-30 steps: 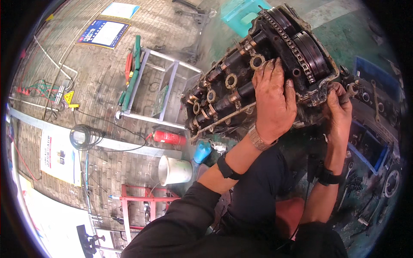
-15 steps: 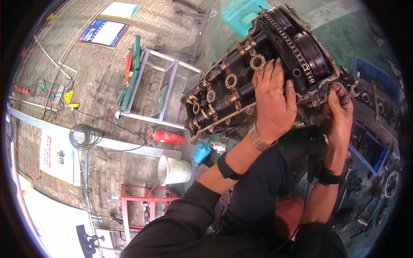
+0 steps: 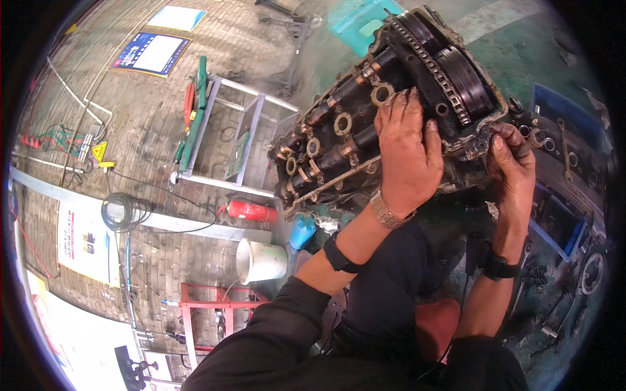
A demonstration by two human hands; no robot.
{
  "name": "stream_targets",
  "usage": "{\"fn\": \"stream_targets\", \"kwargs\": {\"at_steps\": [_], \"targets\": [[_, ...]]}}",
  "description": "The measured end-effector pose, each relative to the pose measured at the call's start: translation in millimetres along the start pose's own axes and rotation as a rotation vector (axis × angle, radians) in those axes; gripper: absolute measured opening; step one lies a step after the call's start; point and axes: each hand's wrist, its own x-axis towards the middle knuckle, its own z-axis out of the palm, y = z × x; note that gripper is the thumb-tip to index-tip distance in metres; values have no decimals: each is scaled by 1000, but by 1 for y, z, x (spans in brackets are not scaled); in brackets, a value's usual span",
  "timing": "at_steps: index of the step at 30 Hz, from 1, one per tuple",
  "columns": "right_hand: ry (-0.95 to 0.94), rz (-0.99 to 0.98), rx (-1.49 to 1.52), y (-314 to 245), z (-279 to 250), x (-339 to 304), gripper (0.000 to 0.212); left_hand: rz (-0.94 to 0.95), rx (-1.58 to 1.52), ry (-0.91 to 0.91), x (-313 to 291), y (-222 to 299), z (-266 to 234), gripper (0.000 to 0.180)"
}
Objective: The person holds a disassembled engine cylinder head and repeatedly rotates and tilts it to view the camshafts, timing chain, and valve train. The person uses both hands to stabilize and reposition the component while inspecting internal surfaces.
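A greasy cylinder head point(image 3: 365, 166) with camshafts, bearing caps and a timing chain point(image 3: 430, 68) over two dark round sprockets sits tilted before me. My left hand point(image 3: 411, 146) lies across its near side, fingers stretched out toward a camshaft and thumb apart. At the near right corner, below the chain end, my right hand point(image 3: 512, 159) has its thumb and fingers pinched together against the edge. What they hold is hidden by the fingers and dark grease. A metal ring-shaped piece point(image 3: 536, 138) shows just beyond the right fingers; whether it touches them I cannot tell.
To the right lie a spanner point(image 3: 565, 153) on a dark metal block, a blue tray point(image 3: 557, 228) and loose parts. On the left are a metal frame point(image 3: 241, 137), a red fire extinguisher point(image 3: 251, 211), a white bucket point(image 3: 261, 260) and a red stand point(image 3: 222, 304). A teal crate point(image 3: 355, 26) stands beyond.
The whole view has shifted slightly, so the cylinder head appears a little further left. My left hand stays on it. The right fingers have turned a little at the corner.
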Motion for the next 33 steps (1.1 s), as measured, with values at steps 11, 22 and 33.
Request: {"fn": "stream_targets", "kwargs": {"at_steps": [11,22,33], "targets": [[-90,57,-3,-10,-1,0,17,-52,-6,-43,-1,2,-3,43],[-26,54,-66,-3,2,3,20,-48,13,-74,0,1,-6,41],[-97,5,-38,0,3,4,20,-12,-14,-60,1,0,-6,41]]}}
